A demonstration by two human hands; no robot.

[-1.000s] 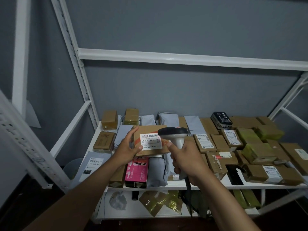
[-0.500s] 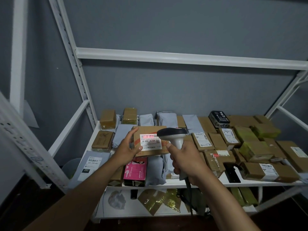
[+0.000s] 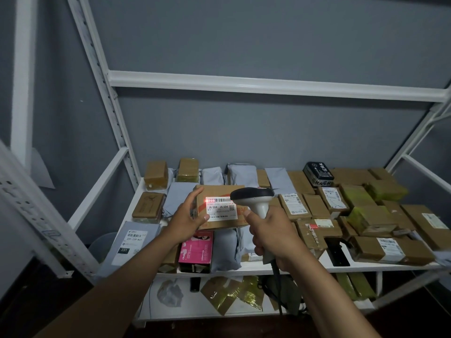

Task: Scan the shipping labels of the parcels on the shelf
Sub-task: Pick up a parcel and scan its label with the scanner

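My left hand [image 3: 186, 222] grips the left edge of a brown cardboard parcel [image 3: 217, 191], tilting it up above the shelf [image 3: 256, 265]. Its white shipping label [image 3: 220, 208] faces me, and a red scan line glows across the label's top barcode. My right hand [image 3: 273, 236] is wrapped round the handle of a white barcode scanner [image 3: 253, 197] with a black head, aimed at that label from the right. The scanner's cable hangs down below my wrist.
The white metal shelf holds several brown boxes, grey mailer bags, a pink box [image 3: 196, 250], a black box [image 3: 318, 174] and a grey bag marked 231 [image 3: 130, 245]. Crumpled yellow tape and scraps lie on the lower shelf [image 3: 231, 293]. A white crossbeam [image 3: 268, 85] runs overhead.
A red scan light has come on across the label's barcode. Both hands keep the parcel and scanner in almost the same place.
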